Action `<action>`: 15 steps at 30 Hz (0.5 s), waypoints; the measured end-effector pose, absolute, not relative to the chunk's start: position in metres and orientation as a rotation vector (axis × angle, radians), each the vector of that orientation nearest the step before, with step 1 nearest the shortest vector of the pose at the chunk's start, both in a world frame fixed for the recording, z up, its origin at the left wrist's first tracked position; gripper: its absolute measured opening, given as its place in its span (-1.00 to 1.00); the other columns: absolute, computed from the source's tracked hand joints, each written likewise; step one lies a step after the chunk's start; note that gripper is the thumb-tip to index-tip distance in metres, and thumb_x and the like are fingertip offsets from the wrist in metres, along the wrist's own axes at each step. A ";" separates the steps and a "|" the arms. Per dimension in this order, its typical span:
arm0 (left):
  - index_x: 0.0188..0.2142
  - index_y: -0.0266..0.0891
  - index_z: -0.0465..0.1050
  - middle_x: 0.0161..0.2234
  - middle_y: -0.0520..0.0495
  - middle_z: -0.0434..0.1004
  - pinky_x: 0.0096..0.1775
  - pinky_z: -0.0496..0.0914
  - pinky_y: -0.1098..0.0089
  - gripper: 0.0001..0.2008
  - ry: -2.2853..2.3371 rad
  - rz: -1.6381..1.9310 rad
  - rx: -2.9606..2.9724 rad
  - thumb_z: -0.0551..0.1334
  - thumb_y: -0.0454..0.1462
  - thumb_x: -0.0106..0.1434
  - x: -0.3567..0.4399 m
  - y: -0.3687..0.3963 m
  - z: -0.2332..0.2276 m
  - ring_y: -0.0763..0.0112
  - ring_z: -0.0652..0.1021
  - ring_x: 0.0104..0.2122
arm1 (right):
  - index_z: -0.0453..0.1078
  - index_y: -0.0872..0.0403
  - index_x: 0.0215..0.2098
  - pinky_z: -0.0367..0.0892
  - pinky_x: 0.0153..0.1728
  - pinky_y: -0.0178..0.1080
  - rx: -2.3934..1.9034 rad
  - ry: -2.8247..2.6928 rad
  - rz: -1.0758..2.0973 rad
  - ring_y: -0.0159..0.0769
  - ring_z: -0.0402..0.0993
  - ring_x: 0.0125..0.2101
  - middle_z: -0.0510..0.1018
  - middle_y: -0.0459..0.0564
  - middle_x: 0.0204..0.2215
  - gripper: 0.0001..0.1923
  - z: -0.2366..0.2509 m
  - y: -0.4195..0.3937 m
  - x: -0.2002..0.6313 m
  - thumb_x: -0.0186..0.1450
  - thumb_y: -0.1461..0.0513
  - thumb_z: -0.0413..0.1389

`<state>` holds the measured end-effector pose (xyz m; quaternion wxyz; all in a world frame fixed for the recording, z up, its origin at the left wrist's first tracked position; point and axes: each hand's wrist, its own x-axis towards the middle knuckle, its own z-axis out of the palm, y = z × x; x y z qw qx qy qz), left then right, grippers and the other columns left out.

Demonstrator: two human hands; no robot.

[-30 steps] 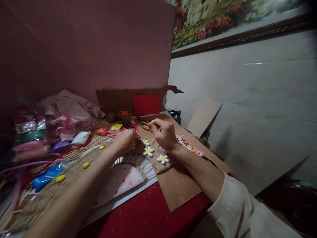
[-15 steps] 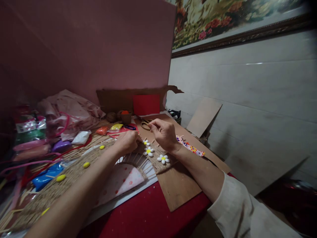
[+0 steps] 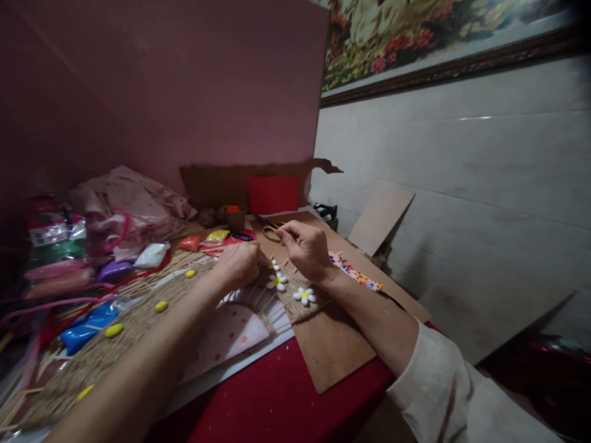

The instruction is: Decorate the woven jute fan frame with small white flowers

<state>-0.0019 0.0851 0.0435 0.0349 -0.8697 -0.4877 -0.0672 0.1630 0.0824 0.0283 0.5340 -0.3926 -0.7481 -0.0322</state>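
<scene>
Red table (image 3: 277, 406) under me — bags of coloured clay (image 3: 87, 329) far left, then a small pot (image 3: 235, 218) with something orange inside. My left hand (image 3: 240, 263) presses, curled, on the coarse woven arch (image 3: 138, 320); right hand (image 3: 307, 249) pinches closed — contents I cannot tell — just above white daisies (image 3: 304, 296).

A dull pink wall (image 3: 161, 80) rises behind the back edge of the red table (image 3: 281, 400), and a pale grey wall (image 3: 462, 184) runs along its right side. High on the grey wall hangs a floral picture (image 3: 415, 31) in a dark wooden frame. A cardboard sheet (image 3: 379, 215) leans against the grey wall past the table's far right corner; the light is dim.
</scene>
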 end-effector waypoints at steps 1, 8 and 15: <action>-0.19 -0.02 0.60 -0.37 -0.16 0.51 -0.42 0.17 0.36 -0.60 -1.485 -0.203 -2.677 0.11 -0.41 0.07 -0.001 0.085 0.043 0.20 0.48 -0.38 | 0.41 0.08 -0.44 0.16 -0.47 -0.36 -0.936 -1.785 -0.079 -0.40 0.39 -0.52 0.53 -0.07 -0.53 -0.78 0.028 0.082 0.163 0.32 0.19 0.04; -0.14 -0.02 0.57 -0.36 -0.15 0.54 -0.45 0.13 0.37 -0.54 -1.520 -0.083 -2.628 0.09 -0.43 0.04 -0.002 0.082 0.050 0.20 0.50 -0.38 | 0.42 0.08 -0.43 0.15 -0.47 -0.36 -0.938 -1.784 -0.108 -0.40 0.39 -0.51 0.53 -0.08 -0.52 -0.79 0.029 0.082 0.164 0.32 0.18 0.04; -0.25 -0.12 0.60 -0.42 -0.17 0.54 -0.44 0.15 0.38 -0.59 -1.513 -0.006 -2.612 0.09 -0.44 0.00 -0.005 0.080 0.053 0.24 0.49 -0.42 | 0.42 0.09 -0.42 0.15 -0.46 -0.35 -0.933 -1.792 -0.120 -0.40 0.39 -0.51 0.53 -0.08 -0.52 -0.78 0.030 0.081 0.164 0.32 0.18 0.04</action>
